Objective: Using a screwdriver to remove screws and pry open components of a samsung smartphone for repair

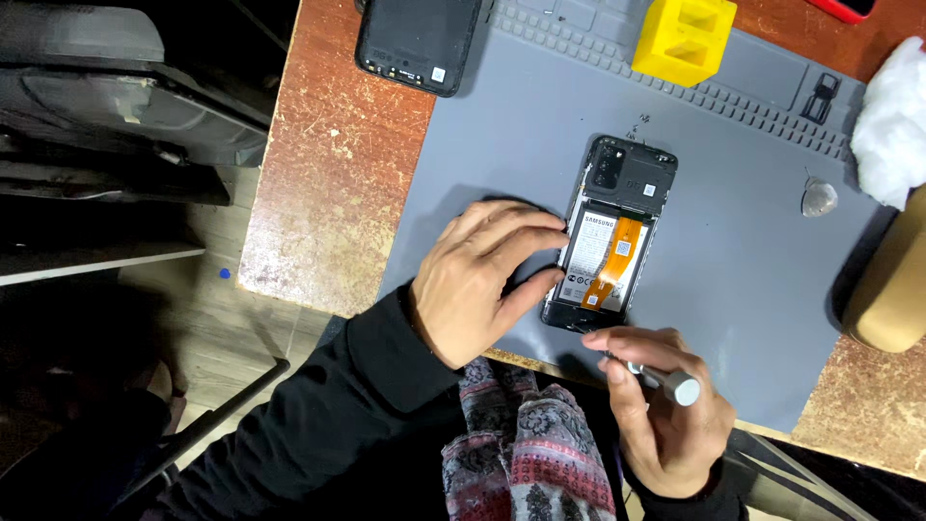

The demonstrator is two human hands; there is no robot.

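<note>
Head view, looking down on the bench [328, 183], a worn reddish-brown top with a grey work mat [733, 260] covering most of its right part. Opened phone [610, 236] lies flat on the mat, roughly mid-mat and toward the near edge of the bench, back cover off; battery and an orange flex cable [617, 260] are exposed, camera block at the far end. Left hand [482, 280] rests on the mat at the phone's left side, fingertips touching its left edge and thumb against the lower left corner; the grip is loosely spread, bracing rather than clamped around anything. Right hand [666, 415] sits at the near edge of the bench just below the phone, its grip closed on a slim metal screwdriver [666, 381]; the tip points toward the phone's bottom end, though contact cannot be confirmed because the fingers hide the tip. Detached black back cover [420, 43] lies at the far edge, partly on the mat's far left corner. Yellow plastic block [683, 37] stands at the far edge of the mat. Small clear pick [819, 199] lies toward the right edge, white wadding [892, 121] beyond it, and a tan rounded object [892, 289] at the right edge.
</note>
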